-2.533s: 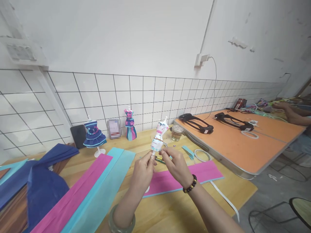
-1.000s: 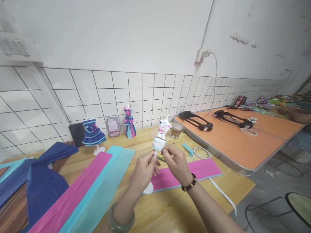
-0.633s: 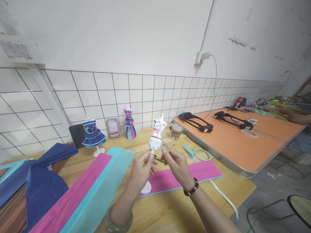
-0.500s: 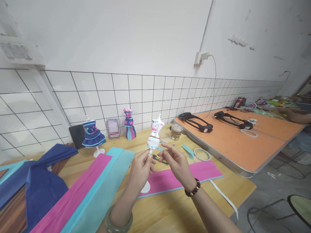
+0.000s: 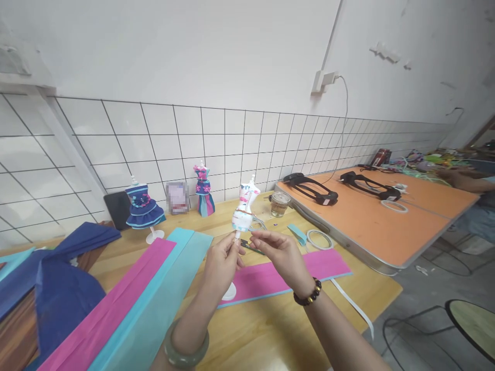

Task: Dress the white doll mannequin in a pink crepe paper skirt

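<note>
Left wrist: greenish round bangle (image 5: pixel 186 355); right: dark bead bracelet (image 5: pixel 308 293), gold-coloured beads.

Two black devices (image 5: pixel 328 197) lie on an orange table (image 5: pixel 371 232)

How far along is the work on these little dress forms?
The navy-dressed form and the pink-and-navy one look finished, standing by the wall. In hand is the white form, its stem in the left hand, the right hand beside its hem. It has no flared skirt yet, possibly what is left; the pink strip lies flat.
</note>
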Available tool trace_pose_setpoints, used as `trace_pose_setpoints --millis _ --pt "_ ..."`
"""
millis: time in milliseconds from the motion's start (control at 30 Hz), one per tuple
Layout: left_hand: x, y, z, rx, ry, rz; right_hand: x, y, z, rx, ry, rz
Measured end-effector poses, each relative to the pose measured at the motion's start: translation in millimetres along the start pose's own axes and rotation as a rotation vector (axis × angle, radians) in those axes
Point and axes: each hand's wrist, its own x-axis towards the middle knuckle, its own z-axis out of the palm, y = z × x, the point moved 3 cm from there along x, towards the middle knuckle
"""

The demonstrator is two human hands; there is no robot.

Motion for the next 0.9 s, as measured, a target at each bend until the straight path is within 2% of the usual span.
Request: trace_pose_setpoints --millis 200,300,667,900 --pt "0 2 0.6 -0.012 0.002 0.002 1 -1 0 0.015 0.021 0.01" --pt "-1 3 0.8 -0.014 -0.004 -0.003 0 -4 1 -0.049 0.047 -0.016" --pt "-7 8 3.9 0.094 -0.015 0.065 -2 -12 9 -0.521 0.148 -0.446" --pt "-9 14 3.9 0.172 -0.016 0.136 -2 -17 12 -0.723 0.147 -0.532"
